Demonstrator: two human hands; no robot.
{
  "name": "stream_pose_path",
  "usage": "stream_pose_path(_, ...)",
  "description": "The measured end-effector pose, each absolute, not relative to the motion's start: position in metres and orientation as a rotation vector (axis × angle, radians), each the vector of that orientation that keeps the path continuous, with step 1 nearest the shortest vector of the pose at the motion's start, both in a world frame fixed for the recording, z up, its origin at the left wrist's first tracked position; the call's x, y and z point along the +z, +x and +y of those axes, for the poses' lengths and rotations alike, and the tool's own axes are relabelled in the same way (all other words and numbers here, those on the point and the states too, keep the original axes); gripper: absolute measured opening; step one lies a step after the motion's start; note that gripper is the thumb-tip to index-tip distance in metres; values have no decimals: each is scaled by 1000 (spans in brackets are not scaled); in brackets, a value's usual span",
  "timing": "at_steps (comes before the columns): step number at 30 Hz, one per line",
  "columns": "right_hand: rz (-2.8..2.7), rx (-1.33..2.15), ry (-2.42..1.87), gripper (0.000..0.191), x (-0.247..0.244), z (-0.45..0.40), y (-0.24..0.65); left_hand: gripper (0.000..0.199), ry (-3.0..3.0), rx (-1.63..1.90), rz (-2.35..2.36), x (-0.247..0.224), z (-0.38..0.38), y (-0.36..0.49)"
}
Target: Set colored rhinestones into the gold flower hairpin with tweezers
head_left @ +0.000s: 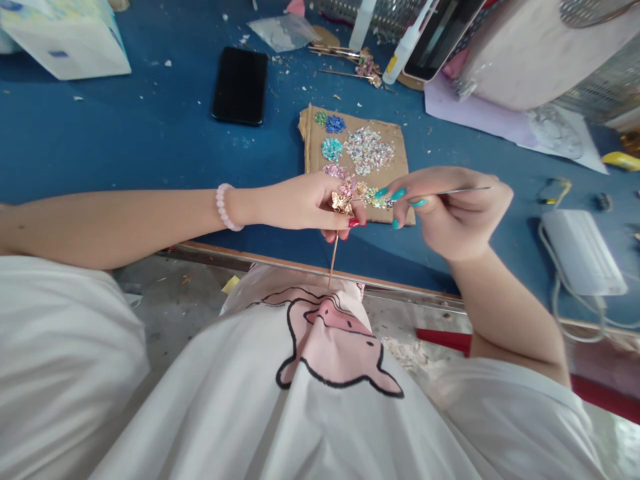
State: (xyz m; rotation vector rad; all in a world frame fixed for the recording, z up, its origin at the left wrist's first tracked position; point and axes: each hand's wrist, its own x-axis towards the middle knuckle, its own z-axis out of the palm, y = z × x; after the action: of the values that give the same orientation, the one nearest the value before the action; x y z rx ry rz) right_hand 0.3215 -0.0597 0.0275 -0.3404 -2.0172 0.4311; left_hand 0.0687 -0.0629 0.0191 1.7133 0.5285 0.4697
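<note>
My left hand [300,200] is closed around a gold hair stick [342,203] with a butterfly-shaped ornament, its thin shank pointing down toward my lap. Close by on the right, my right hand [460,213] pinches a slim metal tool [467,190]; its tip is near the ornament, but whether they touch I cannot tell. Beneath and beyond both hands lies a piece of cardboard [313,157]. On it are small piles of clear rhinestones [370,150], turquoise stones [331,149], blue stones [335,124], green stones [321,117] and pink stones [334,171], with yellowish ones partly behind my fingers.
A black phone [240,85] lies on the blue table [150,147], left of the cardboard. More ornamented hair sticks [367,69] and white tubes [407,47] are at the back. A tissue box [67,43] stands far left; a white corded device [583,252] sits at right.
</note>
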Motion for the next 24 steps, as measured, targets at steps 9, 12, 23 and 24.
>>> stream_pose_path(9, -2007, 431, -404, 21, 29, -63, 321, 17, 1712, 469, 520, 20, -63, 69)
stream_pose_path(12, -1996, 417, -443, 26, 29, -63, 320, 18, 1717, 462, 532, 21, -63, 69)
stream_pose_path(23, -1951, 438, -445, 20, 27, -60, 324, 20, 1715, 459, 548, 20, -63, 68)
stream_pose_path(24, -1945, 434, -449, 21, 27, -60, 324, 20, 1715, 460, 549, 20, -63, 68)
